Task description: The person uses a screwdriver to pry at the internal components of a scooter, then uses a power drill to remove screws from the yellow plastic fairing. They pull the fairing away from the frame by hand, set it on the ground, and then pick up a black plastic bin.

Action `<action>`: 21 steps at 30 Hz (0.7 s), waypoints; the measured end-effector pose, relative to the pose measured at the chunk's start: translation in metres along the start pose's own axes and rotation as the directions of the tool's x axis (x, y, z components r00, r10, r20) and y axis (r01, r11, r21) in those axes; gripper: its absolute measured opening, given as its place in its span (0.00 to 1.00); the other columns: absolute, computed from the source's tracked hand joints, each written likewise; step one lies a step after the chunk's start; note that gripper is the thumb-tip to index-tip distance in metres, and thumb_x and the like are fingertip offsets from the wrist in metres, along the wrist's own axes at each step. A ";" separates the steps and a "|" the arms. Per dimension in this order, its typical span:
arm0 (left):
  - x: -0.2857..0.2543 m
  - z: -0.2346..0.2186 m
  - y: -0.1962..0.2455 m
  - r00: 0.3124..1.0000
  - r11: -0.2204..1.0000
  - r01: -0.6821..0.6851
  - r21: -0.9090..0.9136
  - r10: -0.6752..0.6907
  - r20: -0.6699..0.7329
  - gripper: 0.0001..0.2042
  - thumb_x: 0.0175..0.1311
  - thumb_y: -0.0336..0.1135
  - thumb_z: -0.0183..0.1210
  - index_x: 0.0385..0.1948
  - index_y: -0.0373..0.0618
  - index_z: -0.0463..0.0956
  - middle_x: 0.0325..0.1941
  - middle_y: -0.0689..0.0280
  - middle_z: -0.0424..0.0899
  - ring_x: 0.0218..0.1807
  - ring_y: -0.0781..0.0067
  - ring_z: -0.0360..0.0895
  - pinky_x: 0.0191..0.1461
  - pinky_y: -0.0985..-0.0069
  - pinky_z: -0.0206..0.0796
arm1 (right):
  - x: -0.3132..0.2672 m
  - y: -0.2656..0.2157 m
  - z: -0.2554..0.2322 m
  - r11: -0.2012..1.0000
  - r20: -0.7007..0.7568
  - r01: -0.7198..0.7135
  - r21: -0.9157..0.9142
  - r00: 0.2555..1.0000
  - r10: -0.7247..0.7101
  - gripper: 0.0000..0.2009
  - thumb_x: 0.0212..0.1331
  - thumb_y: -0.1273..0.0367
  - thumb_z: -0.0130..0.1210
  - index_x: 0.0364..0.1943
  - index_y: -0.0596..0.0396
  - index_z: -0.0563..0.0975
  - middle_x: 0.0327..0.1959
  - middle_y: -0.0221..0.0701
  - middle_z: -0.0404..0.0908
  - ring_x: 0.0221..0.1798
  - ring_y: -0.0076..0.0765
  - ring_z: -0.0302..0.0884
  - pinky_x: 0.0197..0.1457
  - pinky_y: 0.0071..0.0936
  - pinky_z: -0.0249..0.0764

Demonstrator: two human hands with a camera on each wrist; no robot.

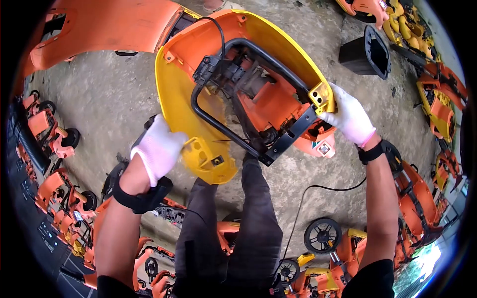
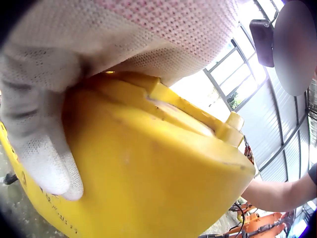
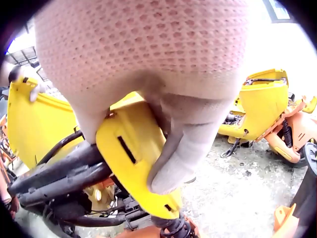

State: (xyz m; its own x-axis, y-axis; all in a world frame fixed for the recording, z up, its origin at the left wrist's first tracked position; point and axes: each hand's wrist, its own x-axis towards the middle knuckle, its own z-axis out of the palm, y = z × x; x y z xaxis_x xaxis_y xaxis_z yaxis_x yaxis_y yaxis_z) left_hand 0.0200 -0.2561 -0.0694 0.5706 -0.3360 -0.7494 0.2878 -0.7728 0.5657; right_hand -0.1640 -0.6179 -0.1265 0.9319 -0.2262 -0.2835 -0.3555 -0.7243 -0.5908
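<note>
A yellow shell [image 1: 174, 89] with an orange inner lining is held up in the upper middle of the head view, its hollow side turned toward the camera. Its long axis runs from the lower left of the frame to the upper right, with the rounded closed end at upper centre and the two open ends pointing down and to the right. A black frame [image 1: 233, 124] and wiring sit inside the hollow. The left hand [image 1: 158, 149], in a white glove, grips the shell's lower-left end, fingers wrapped round the edge; the left wrist view shows a gloved finger [image 2: 44, 158] pressed on the yellow outer face. The right hand [image 1: 349, 119], also gloved, pinches a yellow tab [image 1: 320, 97] at the shell's right end, thumb [image 3: 181, 148] curled over it in the right wrist view. Below lies grey floor [image 1: 109, 89], with orange parts [image 1: 59, 134] at the left edge and a wheel [image 1: 322, 236] at lower right.
</note>
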 end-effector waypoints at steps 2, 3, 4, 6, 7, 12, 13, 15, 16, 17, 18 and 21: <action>0.000 0.005 0.004 1.000 0.999 0.012 0.050 -0.011 -0.006 0.18 0.57 0.29 0.53 0.45 0.24 0.65 0.37 0.50 0.80 0.39 0.64 0.79 0.44 0.73 0.70 | 0.008 -0.003 -0.013 1.000 0.137 -0.022 0.007 0.990 0.021 0.34 0.47 0.68 0.69 0.60 0.59 0.66 0.48 0.49 0.78 0.53 0.52 0.77 0.54 0.38 0.73; 0.000 0.009 0.006 1.000 1.000 0.013 0.026 -0.013 -0.012 0.18 0.57 0.30 0.53 0.45 0.24 0.64 0.38 0.49 0.80 0.41 0.62 0.79 0.45 0.72 0.69 | 0.011 -0.008 -0.018 1.000 0.153 -0.008 0.000 0.988 0.008 0.30 0.49 0.72 0.64 0.59 0.60 0.67 0.45 0.50 0.79 0.52 0.54 0.77 0.52 0.38 0.74; -0.002 0.013 0.006 1.000 1.000 0.018 0.000 -0.018 -0.016 0.18 0.57 0.30 0.53 0.45 0.24 0.63 0.38 0.49 0.80 0.42 0.61 0.79 0.46 0.72 0.69 | 0.012 -0.008 -0.021 1.000 0.161 -0.002 0.001 0.987 0.002 0.30 0.49 0.72 0.64 0.59 0.60 0.67 0.45 0.50 0.79 0.52 0.54 0.77 0.52 0.38 0.74; -0.002 0.022 0.003 0.998 1.000 0.002 -0.018 -0.003 -0.067 0.20 0.57 0.30 0.54 0.46 0.23 0.61 0.38 0.47 0.80 0.42 0.56 0.80 0.46 0.70 0.70 | 0.014 0.002 -0.027 0.999 0.132 -0.017 0.027 0.991 0.013 0.27 0.50 0.75 0.60 0.57 0.61 0.68 0.44 0.52 0.79 0.50 0.56 0.78 0.52 0.38 0.74; -0.005 0.025 0.007 0.997 0.998 0.052 0.046 -0.049 -0.067 0.20 0.57 0.30 0.54 0.46 0.23 0.61 0.37 0.45 0.80 0.43 0.53 0.81 0.47 0.68 0.70 | 0.015 0.011 -0.027 1.000 0.067 0.013 -0.006 0.998 -0.012 0.24 0.50 0.76 0.57 0.55 0.62 0.69 0.42 0.53 0.79 0.49 0.57 0.78 0.51 0.38 0.74; -0.010 0.038 0.013 0.988 0.992 0.108 0.063 -0.100 -0.118 0.21 0.59 0.33 0.53 0.46 0.25 0.58 0.37 0.41 0.80 0.44 0.42 0.80 0.46 0.62 0.71 | 0.033 0.032 -0.030 0.987 -0.095 0.037 -0.159 0.994 -0.053 0.20 0.52 0.80 0.53 0.53 0.58 0.71 0.41 0.48 0.80 0.48 0.55 0.79 0.47 0.33 0.74; -0.013 0.039 0.020 0.986 0.991 0.122 0.061 -0.114 -0.118 0.21 0.59 0.33 0.53 0.46 0.25 0.58 0.37 0.41 0.80 0.44 0.42 0.80 0.46 0.62 0.71 | 0.034 0.038 -0.030 0.992 -0.131 0.023 -0.123 0.991 -0.039 0.20 0.53 0.81 0.51 0.53 0.58 0.70 0.40 0.49 0.80 0.48 0.55 0.79 0.48 0.34 0.74; -0.014 0.037 0.031 0.985 0.973 0.166 0.163 -0.156 -0.073 0.20 0.60 0.34 0.53 0.45 0.26 0.57 0.37 0.41 0.79 0.44 0.41 0.79 0.46 0.61 0.71 | 0.037 0.044 -0.026 0.991 -0.138 0.016 -0.136 0.990 -0.035 0.20 0.53 0.81 0.50 0.53 0.58 0.70 0.40 0.50 0.80 0.48 0.55 0.79 0.48 0.35 0.74; -0.014 0.037 0.028 0.985 0.972 0.170 0.162 -0.161 -0.070 0.20 0.60 0.34 0.53 0.45 0.26 0.57 0.37 0.41 0.79 0.44 0.41 0.79 0.46 0.61 0.71 | 0.035 0.045 -0.025 0.990 -0.141 -0.030 -0.137 0.990 0.010 0.20 0.52 0.81 0.51 0.52 0.58 0.71 0.40 0.50 0.80 0.48 0.55 0.79 0.47 0.35 0.74; -0.014 0.038 0.024 0.990 0.981 0.132 0.142 -0.125 -0.058 0.20 0.60 0.34 0.53 0.45 0.26 0.57 0.38 0.40 0.79 0.45 0.41 0.79 0.47 0.61 0.71 | 0.032 0.042 -0.023 0.990 -0.133 -0.033 -0.138 0.991 0.014 0.20 0.52 0.81 0.51 0.52 0.58 0.71 0.40 0.50 0.80 0.48 0.55 0.79 0.47 0.35 0.74; -0.012 0.038 0.023 0.995 0.989 0.087 0.121 -0.080 -0.060 0.20 0.60 0.34 0.52 0.45 0.27 0.56 0.39 0.40 0.79 0.46 0.40 0.79 0.48 0.61 0.71 | 0.033 0.037 -0.023 0.989 -0.089 -0.017 -0.144 0.996 0.004 0.19 0.51 0.80 0.53 0.50 0.59 0.71 0.38 0.50 0.80 0.47 0.57 0.79 0.46 0.36 0.74; -0.019 0.058 0.013 0.982 0.973 0.180 0.142 -0.170 -0.084 0.21 0.59 0.34 0.53 0.47 0.29 0.56 0.40 0.38 0.78 0.47 0.38 0.78 0.50 0.59 0.70 | 0.026 0.025 -0.021 0.981 0.005 0.053 -0.184 0.999 -0.053 0.15 0.48 0.77 0.60 0.41 0.61 0.70 0.32 0.51 0.76 0.42 0.63 0.75 0.40 0.38 0.72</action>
State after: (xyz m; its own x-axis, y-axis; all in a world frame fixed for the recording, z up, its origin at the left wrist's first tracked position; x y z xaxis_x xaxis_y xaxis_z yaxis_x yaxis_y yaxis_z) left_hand -0.0314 -0.2905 -0.0682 0.5760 -0.1537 -0.8029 0.2740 -0.8891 0.3667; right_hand -0.1476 -0.6556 -0.1327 0.9492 -0.1840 -0.2552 -0.2859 -0.8430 -0.4556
